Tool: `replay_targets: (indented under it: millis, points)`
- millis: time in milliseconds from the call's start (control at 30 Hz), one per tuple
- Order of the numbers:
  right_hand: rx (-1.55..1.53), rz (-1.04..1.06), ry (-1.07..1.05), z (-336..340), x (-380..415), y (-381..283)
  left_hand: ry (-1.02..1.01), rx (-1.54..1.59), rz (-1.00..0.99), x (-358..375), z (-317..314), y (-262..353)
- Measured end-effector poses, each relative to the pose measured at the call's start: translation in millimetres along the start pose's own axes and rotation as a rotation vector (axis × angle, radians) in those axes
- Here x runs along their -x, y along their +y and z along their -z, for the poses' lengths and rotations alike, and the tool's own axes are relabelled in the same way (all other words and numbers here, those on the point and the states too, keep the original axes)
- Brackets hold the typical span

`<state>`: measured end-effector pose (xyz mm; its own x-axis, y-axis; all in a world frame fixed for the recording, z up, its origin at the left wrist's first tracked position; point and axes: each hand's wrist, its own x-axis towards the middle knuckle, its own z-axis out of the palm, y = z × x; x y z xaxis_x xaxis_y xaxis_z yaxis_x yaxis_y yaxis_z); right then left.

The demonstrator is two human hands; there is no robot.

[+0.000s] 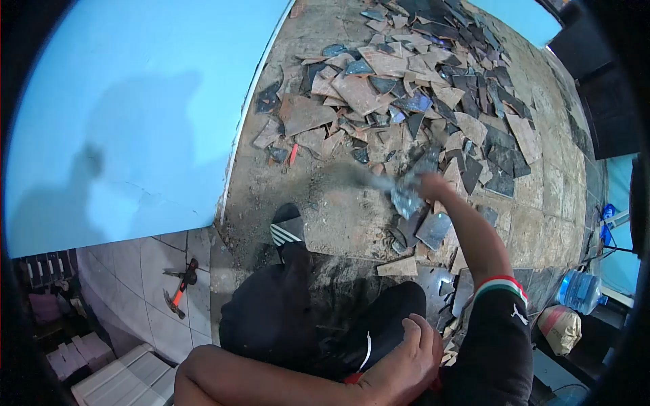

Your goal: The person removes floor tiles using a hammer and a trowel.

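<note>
My right hand (434, 187) reaches out low over the floor, its fingers closed and smeared by motion. A blurred grey shape (379, 181) extends leftward from it; its kind cannot be made out. Around and below this hand lie broken tile pieces (434, 231), dark and beige. My left hand (409, 355) rests across my right leg near the knee, fingers loosely bent and holding nothing visible. Beyond the right hand a large heap of tile shards (359, 93) spreads over the dusty floor (345, 216).
A blue wall (135, 122) runs along the left. A hammer (181, 287) with an orange and black handle lies on white tiles beside a white crate (125, 379). At right are a water jug (580, 291) and a sack (560, 330). My shoe (288, 227) stands among debris.
</note>
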<state>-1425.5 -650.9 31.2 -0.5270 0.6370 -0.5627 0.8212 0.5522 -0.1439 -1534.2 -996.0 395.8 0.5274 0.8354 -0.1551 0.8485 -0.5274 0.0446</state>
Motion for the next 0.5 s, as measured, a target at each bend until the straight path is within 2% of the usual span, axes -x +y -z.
replay_targets:
  millis: [33, 67, 100, 167, 200, 300, 333, 367, 400, 433, 467, 500]
  points:
    - [-0.078, -0.123, 0.071, 23, -24, 12, 0.0, -0.017, -0.004, -1, 0, 0]
    - [-0.327, -0.135, 0.476, 25, -54, 35, -0.001, 0.004, 0.008, -1, 2, 0]
    - [-0.578, -0.042, 0.67, 62, -47, 31, -0.002, 0.022, 0.018, -2, 6, -2]
    - [-0.738, -0.249, 0.757, 107, -53, 43, 0.004, 0.034, 0.023, -2, 9, -2]
    - [-0.747, -0.248, 0.836, 114, -49, 44, 0.013, 0.026, 0.019, -2, 8, -2]
    - [-0.751, -0.198, 0.87, 120, 13, 29, -0.035, -0.098, -0.04, -4, -5, 4]
    - [-0.856, -0.227, 0.735, 105, 34, 29, -0.061, -0.163, -0.062, -6, -8, 5]
    - [-0.803, -0.291, 0.835, 69, 40, 39, -0.039, -0.1, -0.04, -7, -4, 4]
    - [-1.007, -0.251, 0.762, 31, 53, 49, -0.019, -0.035, -0.021, -7, 4, 2]
    - [-1.074, -0.34, 0.724, 33, 108, 12, -0.003, 0.03, -0.005, -9, 9, 0]
    - [-1.209, -0.325, 0.639, -20, 116, 35, -0.034, 0.047, -0.014, -10, 10, 0]
    - [-1.184, -0.512, 0.604, -48, 148, 26, -0.067, 0.06, -0.026, -12, 12, 0]
